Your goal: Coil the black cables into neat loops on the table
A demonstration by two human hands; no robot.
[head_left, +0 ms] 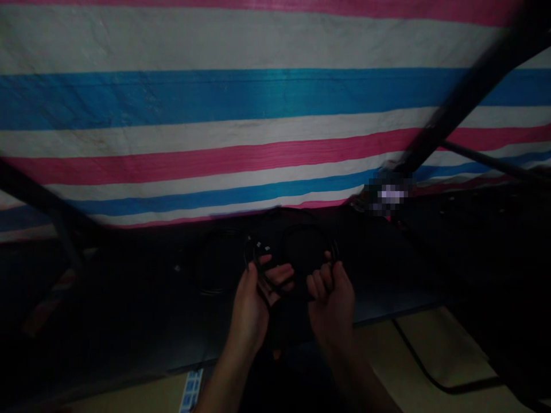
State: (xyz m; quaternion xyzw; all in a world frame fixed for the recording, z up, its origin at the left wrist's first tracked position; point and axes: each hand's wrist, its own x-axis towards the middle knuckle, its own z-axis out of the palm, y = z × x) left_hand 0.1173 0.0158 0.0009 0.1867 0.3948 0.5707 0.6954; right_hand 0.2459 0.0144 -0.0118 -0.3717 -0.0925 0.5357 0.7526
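Here, black cable [253,255] sits inside curled fingers [279,274].

Cable coil [257,248] before the tarp [215,92].

I count two hands, my left hand [253,301] and right hand [330,298], one black cable [297,244], one striped sheet [215,92].

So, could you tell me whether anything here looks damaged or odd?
Nothing stands out. The left hand and right hand hold a coiled black cable, and the striped sheet behind hangs flat. Darkness hides finer detail.
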